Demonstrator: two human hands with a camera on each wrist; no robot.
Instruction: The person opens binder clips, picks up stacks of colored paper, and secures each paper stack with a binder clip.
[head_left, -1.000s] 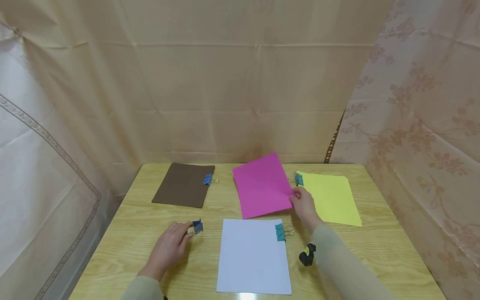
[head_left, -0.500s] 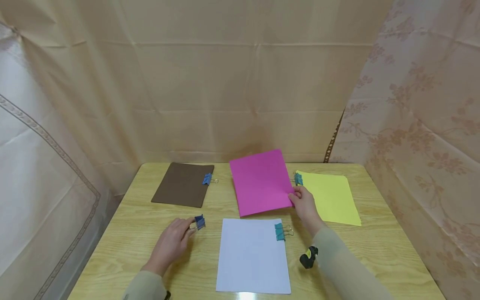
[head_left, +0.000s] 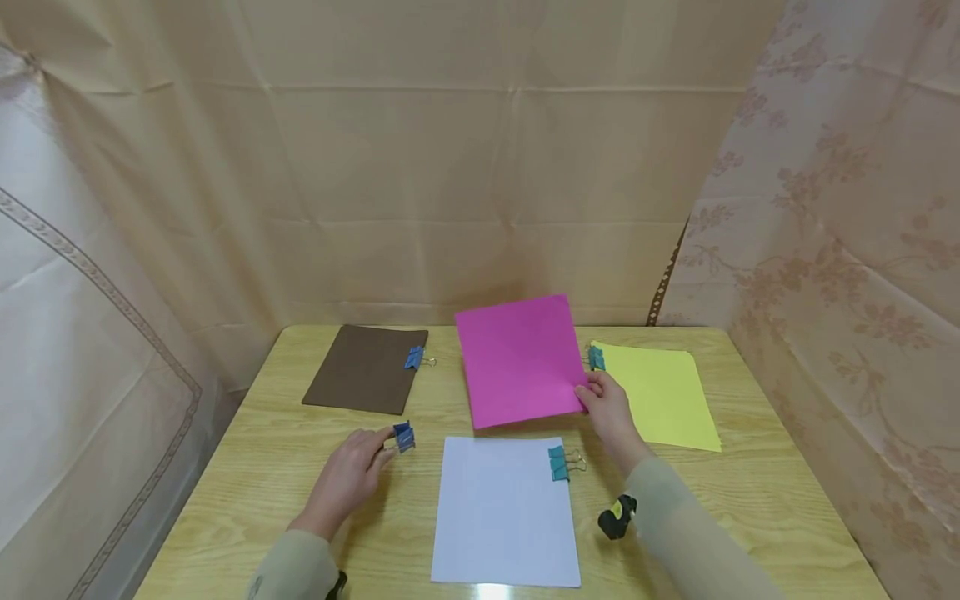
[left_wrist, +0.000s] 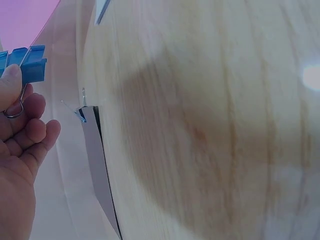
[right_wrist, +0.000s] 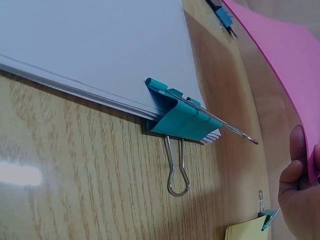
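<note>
My right hand (head_left: pixel 611 415) pinches the lower right corner of the pink sheets (head_left: pixel 519 360), which tilt up off the table behind the white stack. In the right wrist view the pink sheets (right_wrist: pixel 287 50) curve up from between thumb and fingers. A blue binder clip (head_left: pixel 404 437) is pinched by its wire handles in my left hand (head_left: pixel 343 477), left of the pink sheets and apart from them. The left wrist view shows the thumb on the clip (left_wrist: pixel 32 65). In front lies a white paper stack (head_left: pixel 504 517) with a teal binder clip (head_left: pixel 559 463) on its right edge.
Brown sheets (head_left: pixel 365 369) with a blue clip (head_left: pixel 414 357) lie at the back left. Yellow sheets (head_left: pixel 662 396) with a teal clip (head_left: pixel 596 357) lie at the back right. A curtain (head_left: pixel 480 167) hangs behind the wooden table (head_left: pixel 765 500).
The pink sheets have risen and turned a little, their left side shifting left. My left hand with the binder clip has moved slightly up and right, toward them. The right hand barely moved.
</note>
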